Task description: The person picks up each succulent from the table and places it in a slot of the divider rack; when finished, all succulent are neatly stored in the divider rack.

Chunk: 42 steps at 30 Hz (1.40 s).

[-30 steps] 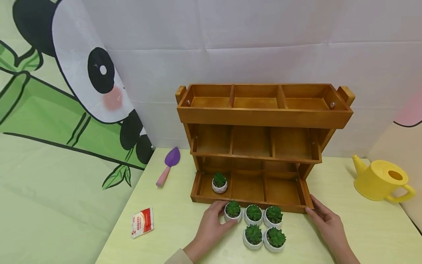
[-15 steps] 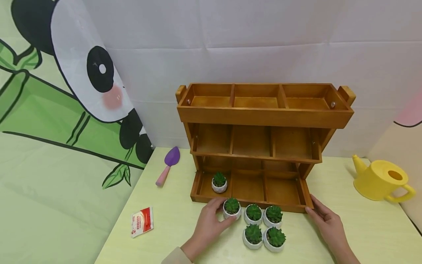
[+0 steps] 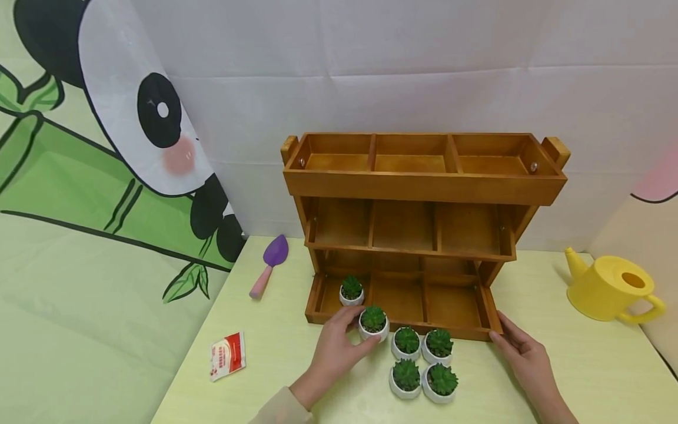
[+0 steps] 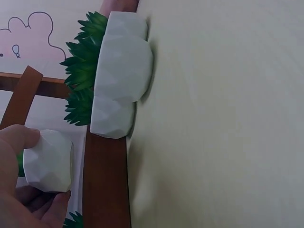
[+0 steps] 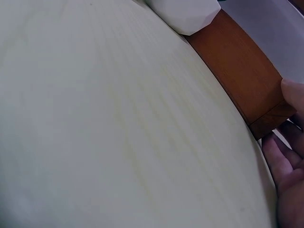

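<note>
My left hand (image 3: 336,352) grips a potted succulent (image 3: 374,321) between thumb and fingers, at the front edge of the wooden plant shelf (image 3: 424,187). In the left wrist view, its white faceted pot (image 4: 50,161) hangs clear of the table. Another succulent (image 3: 352,289) sits in the bottom tier's left compartment. My right hand (image 3: 523,357) holds the front right corner of the bottom tier, thumb on the front and fingers along the side. Several more potted succulents (image 3: 406,377) stand grouped on the table before the shelf.
To the left of the shelf lies a purple trowel (image 3: 269,266) with a pink handle, and nearer me a red-and-white packet (image 3: 228,356). A yellow watering can (image 3: 609,288) stands at the right. Behind the shelf hangs a pale cloth (image 3: 413,106).
My left hand has raised the succulent and carried it forward, so it now overlaps the bottom tier's front board. My right hand stays at the shelf's corner.
</note>
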{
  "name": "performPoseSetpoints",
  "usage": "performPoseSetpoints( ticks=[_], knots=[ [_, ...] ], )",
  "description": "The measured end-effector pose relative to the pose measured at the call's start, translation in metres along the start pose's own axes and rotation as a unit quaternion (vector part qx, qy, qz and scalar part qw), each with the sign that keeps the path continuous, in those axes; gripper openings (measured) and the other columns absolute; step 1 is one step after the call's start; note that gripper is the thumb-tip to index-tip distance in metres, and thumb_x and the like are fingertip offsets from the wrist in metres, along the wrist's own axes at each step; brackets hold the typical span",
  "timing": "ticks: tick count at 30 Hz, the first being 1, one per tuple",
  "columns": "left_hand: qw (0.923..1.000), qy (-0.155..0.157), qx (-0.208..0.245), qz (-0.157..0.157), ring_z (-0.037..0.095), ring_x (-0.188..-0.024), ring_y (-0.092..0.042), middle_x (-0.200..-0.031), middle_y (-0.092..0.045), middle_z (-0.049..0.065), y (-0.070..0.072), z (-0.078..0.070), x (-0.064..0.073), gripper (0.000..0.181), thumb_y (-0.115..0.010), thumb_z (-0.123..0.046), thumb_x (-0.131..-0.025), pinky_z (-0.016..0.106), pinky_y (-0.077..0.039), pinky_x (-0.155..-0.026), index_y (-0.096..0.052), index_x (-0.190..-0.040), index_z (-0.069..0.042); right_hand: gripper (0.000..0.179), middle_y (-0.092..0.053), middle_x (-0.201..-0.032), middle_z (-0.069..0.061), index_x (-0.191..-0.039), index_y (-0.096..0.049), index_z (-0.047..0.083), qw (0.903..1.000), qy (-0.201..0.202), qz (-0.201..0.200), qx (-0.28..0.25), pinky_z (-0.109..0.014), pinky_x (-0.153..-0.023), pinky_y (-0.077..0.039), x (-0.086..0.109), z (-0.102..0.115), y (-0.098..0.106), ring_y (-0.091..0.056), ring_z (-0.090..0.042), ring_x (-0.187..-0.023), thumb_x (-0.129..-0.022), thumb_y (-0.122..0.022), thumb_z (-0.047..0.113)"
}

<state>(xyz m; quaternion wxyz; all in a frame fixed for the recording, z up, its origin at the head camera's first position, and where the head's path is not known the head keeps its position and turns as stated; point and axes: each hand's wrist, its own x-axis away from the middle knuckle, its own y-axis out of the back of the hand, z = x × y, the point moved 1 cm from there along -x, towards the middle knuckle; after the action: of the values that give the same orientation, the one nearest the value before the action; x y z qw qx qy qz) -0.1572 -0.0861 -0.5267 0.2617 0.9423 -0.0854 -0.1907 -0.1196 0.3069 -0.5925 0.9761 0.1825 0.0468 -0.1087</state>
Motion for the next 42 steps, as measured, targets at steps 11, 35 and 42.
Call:
performPoseSetpoints(
  ticks=[11,35,42],
  knots=[
    [0.9999,-0.001,-0.008,0.007,0.016,-0.108,-0.067,-0.123,-0.066,0.001,-0.004,-0.006,-0.015,0.056,-0.088,-0.03,-0.085,0.03,-0.059,-0.091,-0.067,-0.131,-0.006,0.058,-0.048,-0.15,-0.027,-0.156,-0.047,0.004,1.0,-0.003,0.006,0.003,-0.011,-0.087,-0.052,0.002,0.001,0.0,-0.059,0.013,-0.111,-0.105,-0.067,0.024],
    [0.9992,0.035,0.014,0.012,0.02,-0.11,-0.068,-0.124,-0.065,0.007,-0.03,0.001,-0.047,0.054,-0.089,-0.024,-0.085,0.028,-0.058,-0.091,-0.067,-0.13,-0.003,0.057,-0.048,-0.15,-0.025,-0.155,-0.048,0.003,1.0,0.003,0.002,0.004,-0.01,-0.087,-0.051,0.001,0.004,0.0,-0.059,0.014,-0.11,-0.104,-0.068,0.022],
    [0.9987,0.04,-0.017,0.027,0.019,-0.111,-0.066,-0.125,-0.065,0.006,-0.041,0.0,-0.055,0.055,-0.088,-0.025,-0.085,0.027,-0.057,-0.094,-0.067,-0.131,-0.004,0.058,-0.049,-0.15,-0.021,-0.155,-0.048,0.003,1.0,-0.004,0.001,0.008,-0.01,-0.088,-0.051,0.002,0.002,0.0,-0.059,0.014,-0.111,-0.104,-0.068,0.024]
  ],
)
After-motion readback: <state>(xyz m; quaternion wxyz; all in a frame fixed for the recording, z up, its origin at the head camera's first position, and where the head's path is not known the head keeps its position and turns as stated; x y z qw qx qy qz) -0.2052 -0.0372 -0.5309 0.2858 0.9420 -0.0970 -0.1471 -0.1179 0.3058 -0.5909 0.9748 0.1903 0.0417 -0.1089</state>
